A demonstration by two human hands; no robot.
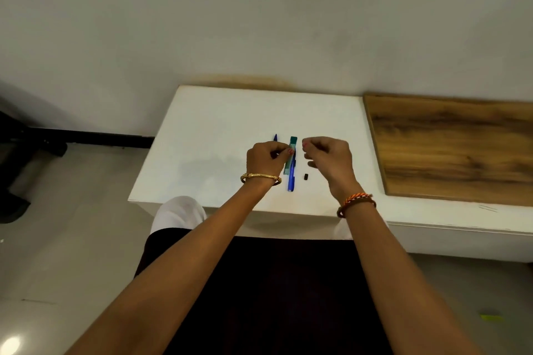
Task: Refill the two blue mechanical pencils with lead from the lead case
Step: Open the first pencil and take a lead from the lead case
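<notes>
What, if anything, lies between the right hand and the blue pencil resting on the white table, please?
Nothing visible blocks it. The right hand hovers just right of the blue pencil; the small black piece lies beside the pencil, below the hand.

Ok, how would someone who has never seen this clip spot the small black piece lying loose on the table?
Start at the white table against the wall. Near its middle a blue mechanical pencil lies pointing away from the person, beside a green lead case. Just right of the pencil, below the right hand, sits the small black piece: tiny, dark, stubby, touching nothing else.
</notes>
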